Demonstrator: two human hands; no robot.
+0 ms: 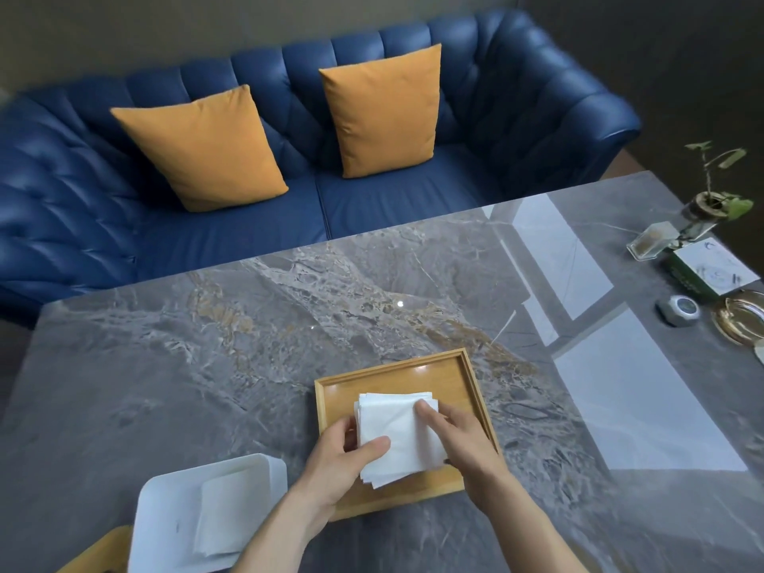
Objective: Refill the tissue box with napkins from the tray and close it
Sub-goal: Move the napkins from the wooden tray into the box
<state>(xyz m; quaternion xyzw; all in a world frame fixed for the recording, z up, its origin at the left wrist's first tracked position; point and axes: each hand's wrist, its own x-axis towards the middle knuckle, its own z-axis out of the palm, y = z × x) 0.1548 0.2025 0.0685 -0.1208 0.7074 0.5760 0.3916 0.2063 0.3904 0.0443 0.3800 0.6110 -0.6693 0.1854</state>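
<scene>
The stack of white square paper napkins [397, 438] sits over the shallow rectangular wooden tray [471, 386], held between both hands. The left hand [335, 461] grips the stack's left edge, thumb on top and fingers beneath. The right hand [463, 440] clasps the right edge, index finger laid flat on the top sheet. The tray rests on the grey marble-patterned table [206, 345]. Near the left forearm stands the open white rounded tissue box [165, 502], containing a few white napkins. A wooden piece, partly cut off, lies just beside the box.
</scene>
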